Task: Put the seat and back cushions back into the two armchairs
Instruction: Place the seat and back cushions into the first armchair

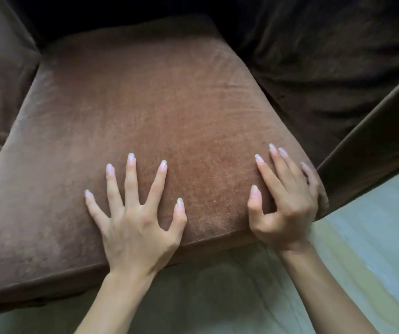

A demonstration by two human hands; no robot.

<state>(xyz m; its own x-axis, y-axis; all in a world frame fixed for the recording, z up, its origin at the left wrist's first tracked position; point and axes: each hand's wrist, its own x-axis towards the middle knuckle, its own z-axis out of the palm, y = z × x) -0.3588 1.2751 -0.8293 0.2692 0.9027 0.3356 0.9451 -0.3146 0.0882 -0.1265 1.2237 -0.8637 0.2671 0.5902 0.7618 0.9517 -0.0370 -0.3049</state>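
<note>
While left hand [133, 220] presses splayed on seat cushion [145, 112], right hand [285, 206] cups corner.

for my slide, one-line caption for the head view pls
Left hand and right hand press a brown seat cushion into the armchair.

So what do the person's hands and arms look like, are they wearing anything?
Both arms are bare, with no sleeves, rings, watch or bracelets showing. The left hand and right hand have slim fingers with long, rounded nails painted a pale, pearly colour.
</note>
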